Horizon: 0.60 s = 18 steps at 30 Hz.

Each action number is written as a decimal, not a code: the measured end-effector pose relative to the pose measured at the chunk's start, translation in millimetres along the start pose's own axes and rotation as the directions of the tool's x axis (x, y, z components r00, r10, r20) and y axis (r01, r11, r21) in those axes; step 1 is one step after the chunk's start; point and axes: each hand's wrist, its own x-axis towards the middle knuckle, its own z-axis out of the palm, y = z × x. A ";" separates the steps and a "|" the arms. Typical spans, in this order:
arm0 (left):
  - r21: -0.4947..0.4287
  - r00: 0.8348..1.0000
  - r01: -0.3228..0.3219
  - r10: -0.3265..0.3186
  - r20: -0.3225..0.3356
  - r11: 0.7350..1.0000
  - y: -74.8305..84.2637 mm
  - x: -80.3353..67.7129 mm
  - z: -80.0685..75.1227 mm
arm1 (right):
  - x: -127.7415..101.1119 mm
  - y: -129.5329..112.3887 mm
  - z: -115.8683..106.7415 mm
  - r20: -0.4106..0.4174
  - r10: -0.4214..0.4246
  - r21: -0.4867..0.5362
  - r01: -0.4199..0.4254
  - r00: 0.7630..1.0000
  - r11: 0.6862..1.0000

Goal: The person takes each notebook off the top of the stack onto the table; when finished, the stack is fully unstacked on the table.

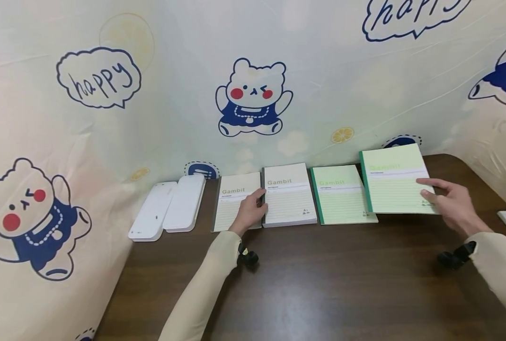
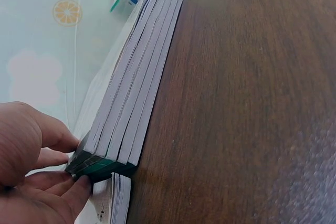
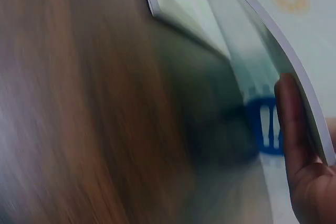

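My right hand [image 1: 450,201] grips the right edge of a green notebook [image 1: 395,182], lifted off the worktop [image 1: 321,274] at the right end of the row (thumb under the cover in the wrist view). My left hand [image 1: 250,213] pinches the spine side of the white stack [image 1: 288,196], beside the tan notebook [image 1: 235,203]. A second green notebook [image 1: 342,196] lies flat between.

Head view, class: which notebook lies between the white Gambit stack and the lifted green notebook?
A pale green notebook lies flat between the stack and the lifted one.
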 end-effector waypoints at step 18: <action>0.021 1.000 -0.029 0.029 0.012 0.999 2.1 -3.1 -0.5 | 24.5 39.4 -11.4 0.020 -0.012 -0.227 0.016 1.000 0.974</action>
